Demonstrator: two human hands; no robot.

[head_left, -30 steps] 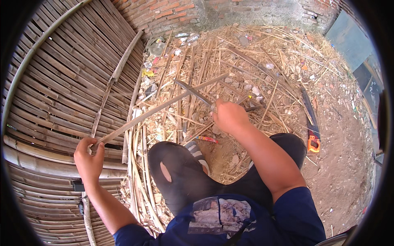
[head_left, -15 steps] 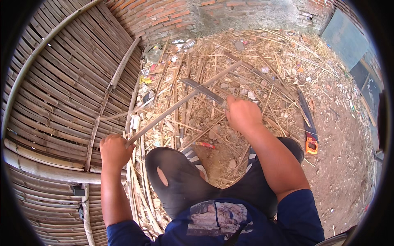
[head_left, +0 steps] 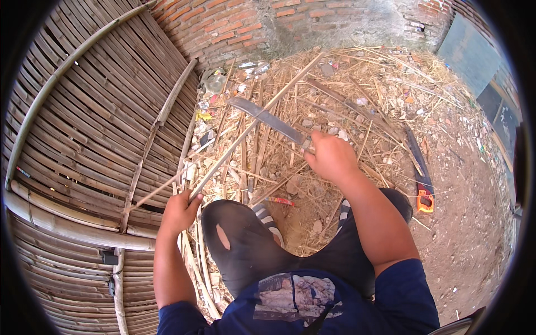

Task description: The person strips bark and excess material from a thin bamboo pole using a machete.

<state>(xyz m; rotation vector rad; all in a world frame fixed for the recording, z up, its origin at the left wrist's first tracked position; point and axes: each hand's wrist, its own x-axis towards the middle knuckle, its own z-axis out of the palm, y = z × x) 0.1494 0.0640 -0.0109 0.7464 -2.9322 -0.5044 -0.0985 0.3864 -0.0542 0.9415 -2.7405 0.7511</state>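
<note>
Bamboo strip (head_left: 292,84) slants up over littered ground (head_left: 458,240), left hand's (head_left: 178,213) fingers closed round its near end | right hand (head_left: 334,156) grips the machete (head_left: 279,127), blade crossing the strip midway | red wrapper's (head_left: 281,201) print too small to read

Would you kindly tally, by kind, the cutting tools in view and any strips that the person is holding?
Machete, in the right hand: 1
Orange-handled saw, on the ground: 1
Long thin strip, in the left hand: 1
Total: 3
</note>
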